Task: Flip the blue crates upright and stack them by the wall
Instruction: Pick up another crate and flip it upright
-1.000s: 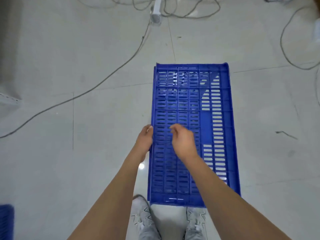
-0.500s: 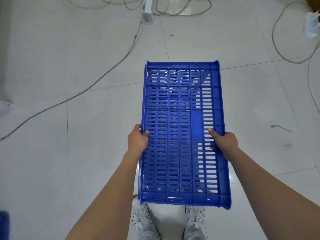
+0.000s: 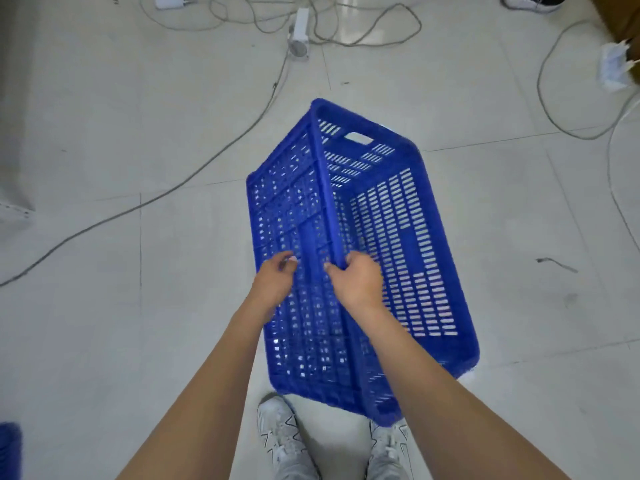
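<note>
A blue slatted crate [image 3: 408,237] is tipped on its long edge over the tiled floor, just in front of my feet. Its open inside and a handle slot face up and to the right. My right hand [image 3: 358,282] grips the raised long rim in the middle. My left hand [image 3: 273,282] lies against the slotted outer face on the left, fingers loosely curled, holding nothing I can make out. A corner of a second blue crate [image 3: 8,448] shows at the bottom left edge.
Grey cables [image 3: 194,178] trail across the floor from a white power strip [image 3: 299,32] at the top. A white adapter [image 3: 614,69] lies at the right edge, a dark shoe [image 3: 533,1] at the top right. A grey surface [image 3: 14,98] rises on the left.
The crate was lying flat with a hand on each long side. It has since rolled up onto its long edge; my right hand moved to the raised rim, my left hand to the outer face.
</note>
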